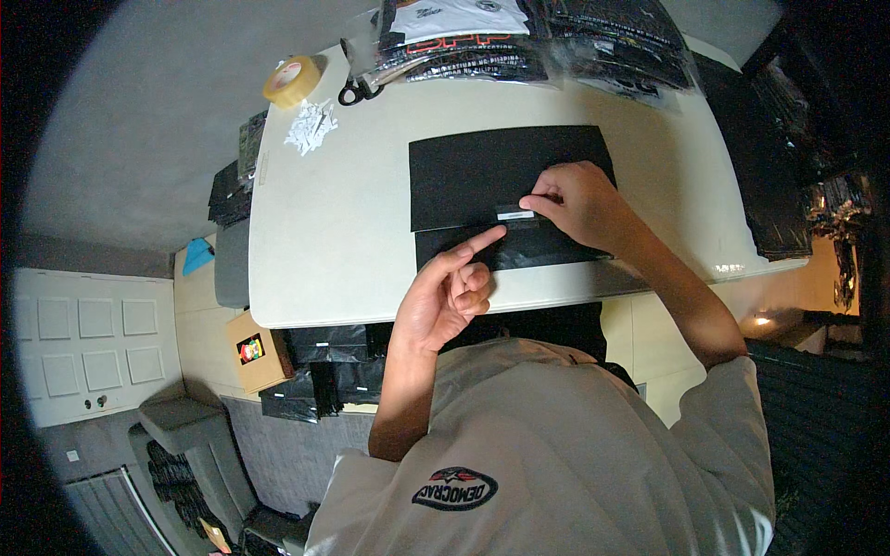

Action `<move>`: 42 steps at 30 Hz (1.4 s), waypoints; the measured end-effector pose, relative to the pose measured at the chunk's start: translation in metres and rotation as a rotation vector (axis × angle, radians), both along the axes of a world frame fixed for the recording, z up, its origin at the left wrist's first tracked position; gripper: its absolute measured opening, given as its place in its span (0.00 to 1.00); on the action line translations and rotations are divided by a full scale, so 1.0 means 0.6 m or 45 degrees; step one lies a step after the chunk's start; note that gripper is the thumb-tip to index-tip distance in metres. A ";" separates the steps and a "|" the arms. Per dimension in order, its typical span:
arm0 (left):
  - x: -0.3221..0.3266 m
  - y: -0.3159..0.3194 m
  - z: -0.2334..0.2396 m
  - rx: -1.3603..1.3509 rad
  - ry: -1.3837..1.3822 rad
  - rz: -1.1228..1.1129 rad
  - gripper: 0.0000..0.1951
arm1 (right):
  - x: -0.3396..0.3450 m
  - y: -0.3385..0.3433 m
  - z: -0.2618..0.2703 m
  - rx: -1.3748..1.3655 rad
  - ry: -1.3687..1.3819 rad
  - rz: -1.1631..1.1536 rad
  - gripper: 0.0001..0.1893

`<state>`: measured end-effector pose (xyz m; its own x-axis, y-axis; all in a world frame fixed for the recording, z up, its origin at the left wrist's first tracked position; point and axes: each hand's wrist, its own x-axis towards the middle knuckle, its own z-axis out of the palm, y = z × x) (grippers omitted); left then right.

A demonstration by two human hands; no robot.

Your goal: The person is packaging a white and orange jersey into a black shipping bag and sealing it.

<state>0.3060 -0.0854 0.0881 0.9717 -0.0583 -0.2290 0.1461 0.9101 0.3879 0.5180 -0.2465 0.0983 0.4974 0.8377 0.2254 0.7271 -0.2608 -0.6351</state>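
Note:
A flat black folder or package lies on the white table in front of me. Its lower part has a glossier black surface. Across the seam sits a small white label with writing, on what looks like a dark, shiny strip. My right hand rests over the package's right side, thumb and fingertips drawn together at the label's upper right corner. Whether something thin is pinched there is hidden. My left hand points its index finger at the label's lower left edge; its other fingers curl in, holding nothing.
The white table bears a roll of clear tape, a pile of white paper labels and black-handled scissors. Plastic-bagged garments lie along the far edge, black packages at the right. A cardboard box stands below left.

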 end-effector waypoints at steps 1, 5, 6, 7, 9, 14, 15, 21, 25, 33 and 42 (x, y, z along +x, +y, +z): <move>0.000 0.000 0.000 -0.010 -0.001 -0.004 0.31 | 0.000 -0.001 0.000 -0.002 0.007 -0.004 0.13; 0.003 -0.004 0.010 0.093 0.080 -0.025 0.34 | -0.001 -0.002 -0.004 0.004 -0.032 0.011 0.12; 0.003 -0.004 0.010 0.093 0.080 -0.024 0.34 | 0.000 -0.002 -0.002 -0.017 -0.004 0.002 0.12; 0.002 -0.004 0.011 0.109 0.068 -0.022 0.34 | 0.000 -0.001 0.000 -0.038 0.024 -0.007 0.13; 0.002 -0.004 0.012 0.124 0.058 -0.019 0.34 | 0.000 -0.001 -0.001 -0.046 0.030 -0.008 0.13; 0.003 -0.005 0.017 0.131 0.095 -0.008 0.34 | 0.000 -0.001 -0.002 -0.038 0.005 -0.005 0.13; 0.003 -0.005 0.016 0.131 0.095 -0.009 0.34 | 0.000 -0.001 -0.004 -0.042 0.016 -0.009 0.13; 0.003 -0.003 0.011 0.099 0.074 -0.022 0.34 | -0.001 0.002 -0.001 -0.049 0.003 -0.016 0.14; 0.003 -0.005 0.015 0.110 0.085 -0.012 0.34 | -0.003 0.002 0.000 -0.046 -0.012 -0.001 0.13; 0.002 0.000 0.011 0.107 0.107 -0.031 0.34 | -0.007 0.002 -0.004 -0.064 -0.019 -0.016 0.14; 0.001 0.007 0.000 -0.144 0.029 -0.071 0.32 | -0.010 0.002 -0.007 -0.073 -0.019 -0.025 0.14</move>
